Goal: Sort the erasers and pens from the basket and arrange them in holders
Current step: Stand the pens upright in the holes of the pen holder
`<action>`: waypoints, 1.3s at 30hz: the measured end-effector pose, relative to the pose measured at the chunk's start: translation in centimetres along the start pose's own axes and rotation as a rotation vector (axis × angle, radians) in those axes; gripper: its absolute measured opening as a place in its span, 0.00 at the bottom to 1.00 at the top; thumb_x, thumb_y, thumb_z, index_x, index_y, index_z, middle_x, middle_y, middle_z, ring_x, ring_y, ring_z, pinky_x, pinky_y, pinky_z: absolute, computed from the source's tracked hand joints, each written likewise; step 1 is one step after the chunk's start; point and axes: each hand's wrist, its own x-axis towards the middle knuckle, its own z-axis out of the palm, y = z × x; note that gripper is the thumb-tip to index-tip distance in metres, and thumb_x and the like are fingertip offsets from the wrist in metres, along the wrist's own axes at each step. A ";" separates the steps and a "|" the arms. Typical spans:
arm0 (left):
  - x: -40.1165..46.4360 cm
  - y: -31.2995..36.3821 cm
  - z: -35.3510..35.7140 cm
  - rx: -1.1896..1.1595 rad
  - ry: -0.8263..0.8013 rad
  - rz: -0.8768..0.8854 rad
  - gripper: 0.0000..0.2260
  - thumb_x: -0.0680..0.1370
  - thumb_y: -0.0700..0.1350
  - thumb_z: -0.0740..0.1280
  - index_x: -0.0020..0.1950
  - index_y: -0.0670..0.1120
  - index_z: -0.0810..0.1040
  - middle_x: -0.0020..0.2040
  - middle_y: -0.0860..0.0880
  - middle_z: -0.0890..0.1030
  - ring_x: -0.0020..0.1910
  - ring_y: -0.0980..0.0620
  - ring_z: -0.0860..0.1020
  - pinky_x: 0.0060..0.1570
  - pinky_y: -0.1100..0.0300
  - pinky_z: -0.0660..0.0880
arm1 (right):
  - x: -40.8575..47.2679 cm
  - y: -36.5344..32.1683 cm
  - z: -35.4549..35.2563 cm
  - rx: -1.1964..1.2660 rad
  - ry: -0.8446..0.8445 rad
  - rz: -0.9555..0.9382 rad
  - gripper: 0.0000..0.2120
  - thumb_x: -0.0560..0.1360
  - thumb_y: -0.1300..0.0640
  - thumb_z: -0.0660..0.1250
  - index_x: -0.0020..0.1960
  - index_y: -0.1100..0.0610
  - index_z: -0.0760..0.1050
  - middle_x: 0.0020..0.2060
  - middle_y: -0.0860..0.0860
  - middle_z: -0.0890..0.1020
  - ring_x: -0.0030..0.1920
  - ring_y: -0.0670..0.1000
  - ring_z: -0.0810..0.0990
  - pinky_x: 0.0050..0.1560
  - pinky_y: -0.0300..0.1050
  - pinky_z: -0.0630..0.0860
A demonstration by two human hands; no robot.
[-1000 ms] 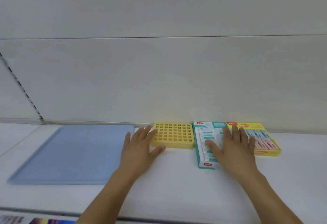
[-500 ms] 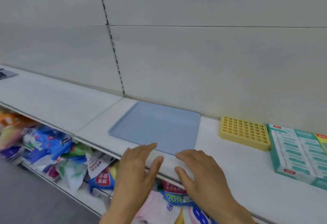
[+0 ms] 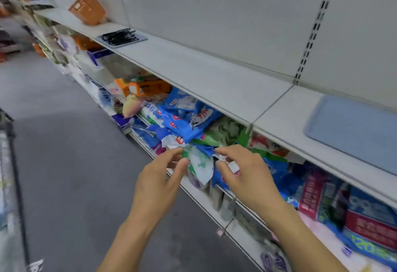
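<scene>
An orange basket (image 3: 87, 9) stands far off to the left on the white shelf (image 3: 193, 72). Nearer, a small blue-grey tray (image 3: 137, 39) holds a pile of black pens (image 3: 119, 35). A bigger blue tray (image 3: 354, 132) lies on the shelf at the right edge. My left hand (image 3: 158, 182) and my right hand (image 3: 247, 175) hang in the air in front of the lower shelf, side by side, fingers relaxed, holding nothing. The yellow holder and the eraser boxes are out of sight.
The lower shelf (image 3: 214, 205) is crammed with blue, green and red packets (image 3: 184, 119) and orange boxes (image 3: 148, 88). Grey floor (image 3: 64, 153) stretches to the left. A perforated upright strip (image 3: 311, 31) runs down the white back wall.
The view has swung left along the shelf, bringing the basket and pen tray into sight and losing the holder and boxes. Both hands have left the shelf top and now hover lower.
</scene>
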 end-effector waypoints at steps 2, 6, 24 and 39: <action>1.4 -2.7 -2.7 -0.008 0.037 -0.038 0.12 0.77 0.56 0.65 0.60 0.58 0.78 0.46 0.67 0.80 0.48 0.67 0.78 0.48 0.69 0.74 | 2.5 -1.9 2.8 0.022 -0.058 -0.024 0.12 0.78 0.52 0.67 0.61 0.49 0.78 0.53 0.42 0.80 0.53 0.44 0.78 0.56 0.48 0.71; 4.0 -7.6 -6.7 -0.042 0.114 -0.110 0.13 0.77 0.55 0.65 0.60 0.57 0.78 0.45 0.67 0.80 0.47 0.67 0.78 0.47 0.70 0.72 | 7.8 -5.1 8.4 0.055 -0.186 -0.080 0.13 0.77 0.50 0.67 0.61 0.49 0.77 0.53 0.43 0.80 0.52 0.46 0.78 0.58 0.51 0.72; 30.3 -27.3 -22.8 -0.124 0.333 -0.250 0.07 0.76 0.52 0.68 0.52 0.63 0.78 0.41 0.61 0.82 0.42 0.60 0.81 0.40 0.73 0.72 | 40.2 -18.0 31.3 0.266 -0.301 -0.186 0.10 0.76 0.51 0.67 0.58 0.46 0.78 0.47 0.40 0.81 0.43 0.43 0.78 0.48 0.49 0.77; 57.0 -46.4 -37.8 -0.097 0.075 -0.128 0.05 0.77 0.53 0.65 0.45 0.66 0.77 0.38 0.64 0.81 0.39 0.61 0.79 0.36 0.74 0.70 | 63.7 -26.6 49.5 0.139 -0.202 0.025 0.10 0.76 0.48 0.66 0.57 0.44 0.78 0.44 0.38 0.80 0.45 0.43 0.79 0.47 0.51 0.79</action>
